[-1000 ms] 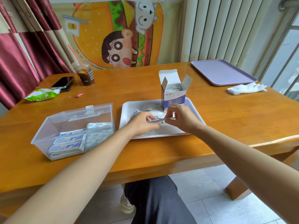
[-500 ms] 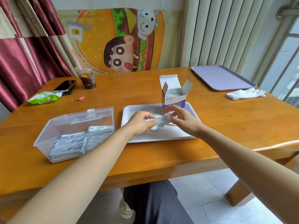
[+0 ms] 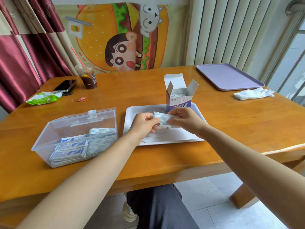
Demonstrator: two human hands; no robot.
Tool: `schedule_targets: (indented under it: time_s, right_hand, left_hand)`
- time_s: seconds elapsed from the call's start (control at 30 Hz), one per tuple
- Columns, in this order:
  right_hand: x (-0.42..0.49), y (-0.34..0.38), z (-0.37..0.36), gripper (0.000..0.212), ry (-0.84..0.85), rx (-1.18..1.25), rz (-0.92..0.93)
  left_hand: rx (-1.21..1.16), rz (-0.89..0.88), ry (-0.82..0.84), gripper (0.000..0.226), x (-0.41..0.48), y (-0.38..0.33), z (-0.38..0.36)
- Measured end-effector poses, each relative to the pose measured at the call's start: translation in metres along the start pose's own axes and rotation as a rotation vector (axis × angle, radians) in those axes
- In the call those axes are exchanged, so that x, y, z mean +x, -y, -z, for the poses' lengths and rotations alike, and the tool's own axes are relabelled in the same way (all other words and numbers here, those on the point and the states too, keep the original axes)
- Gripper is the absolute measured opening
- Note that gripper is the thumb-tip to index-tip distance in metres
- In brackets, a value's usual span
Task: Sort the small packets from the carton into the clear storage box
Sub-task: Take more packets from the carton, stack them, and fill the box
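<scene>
- Holding a thin bundle of packets (image 3: 162, 117) between them, the left hand (image 3: 145, 123) and the right hand (image 3: 185, 121) each pinch one end. Their fingers are curled and their thumbs lie on top, just above the white tray (image 3: 189, 138).
- The carton (image 3: 179, 98) stands upright on the far part of that tray with its flaps open and more packets showing inside. The right hand is just beside its front face, and since the carton looks tall and light, a careless sideways pull could tip it.
- The clear storage box (image 3: 74, 123) sits open on the tabletop (image 3: 231, 123), left of the tray, with neat rows of filed packets (image 3: 71, 151) at its near end.
- The bundle seems to be held by fingertip pressure alone. If one hand lets go before the other has a firm hold, I judge the slick sleeves could fan out and scatter onto the tray. A few loose pieces (image 3: 159, 131), too blurred to name, lie there under the hands.
- The carry to the box crosses its right wall, so a low pass could catch the rim and spill the bundle onto the tabletop.
- Dropping the bundle in from a height could knock the rows askew, or mix the kinds that appear to be kept apart.
</scene>
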State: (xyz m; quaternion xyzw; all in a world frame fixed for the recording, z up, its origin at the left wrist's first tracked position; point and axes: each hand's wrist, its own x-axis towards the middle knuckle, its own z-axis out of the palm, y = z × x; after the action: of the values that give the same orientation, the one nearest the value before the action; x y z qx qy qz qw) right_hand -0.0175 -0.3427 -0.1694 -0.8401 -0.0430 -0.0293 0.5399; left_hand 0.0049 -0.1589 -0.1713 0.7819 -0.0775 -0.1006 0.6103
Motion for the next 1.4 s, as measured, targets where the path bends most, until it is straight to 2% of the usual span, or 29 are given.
schedule_targets:
  time_s: [0.07, 0.1, 0.23, 0.3, 0.57, 0.73, 0.83, 0.9, 1.0, 1.1, 1.23, 1.33, 1.4]
  right_hand:
    - [-0.002, 0.0, 0.007, 0.012, -0.005, -0.123, 0.04]
    - [-0.003, 0.0, 0.01, 0.011, 0.006, -0.187, 0.064]
    - [-0.014, -0.002, 0.015, 0.013, 0.049, -0.364, 0.103]
    - [-0.018, -0.004, 0.017, 0.013, 0.126, -0.466, 0.084]
    - [-0.022, -0.005, 0.024, 0.012, 0.127, -0.556, 0.02]
    - [-0.019, -0.002, 0.029, 0.009, 0.176, -0.472, -0.077]
    - [-0.017, -0.002, 0.034, 0.012, 0.217, -0.526, -0.173]
    - [-0.016, -0.004, 0.037, 0.012, 0.248, -0.575, -0.206]
    - [-0.013, -0.005, 0.04, 0.009, 0.251, -0.579, -0.185]
    - [-0.013, -0.006, 0.044, 0.008, 0.226, -0.564, -0.169]
    - [-0.013, -0.009, 0.049, 0.008, 0.206, -0.535, -0.145]
    - [-0.012, -0.011, 0.049, 0.009, 0.204, -0.508, -0.139]
    - [-0.012, -0.012, 0.048, 0.009, 0.172, -0.475, -0.121]
  left_hand:
    - [0.122, -0.072, -0.055, 0.002, 0.002, 0.002, 0.002]
    - [0.208, -0.101, -0.068, 0.005, 0.003, 0.002, 0.001]
    - [0.578, -0.151, -0.023, 0.008, -0.003, 0.001, -0.011]
    - [0.666, -0.165, -0.009, 0.011, -0.006, 0.0, -0.016]
    - [0.651, -0.143, 0.046, 0.007, -0.005, 0.003, -0.021]
    - [0.589, -0.134, 0.098, 0.007, -0.004, -0.002, -0.018]
    - [0.606, -0.178, 0.044, 0.007, -0.001, -0.004, -0.017]
    - [0.684, -0.236, -0.007, 0.016, 0.005, -0.005, -0.016]
    - [0.817, -0.343, 0.014, 0.03, 0.017, -0.009, -0.021]
    - [0.955, -0.34, 0.089, 0.037, 0.028, -0.013, -0.034]
    - [1.069, -0.309, 0.106, 0.027, 0.037, -0.014, -0.042]
    - [1.032, -0.386, 0.058, 0.016, 0.038, -0.013, -0.04]
    - [0.98, -0.417, 0.024, 0.019, 0.038, -0.012, -0.037]
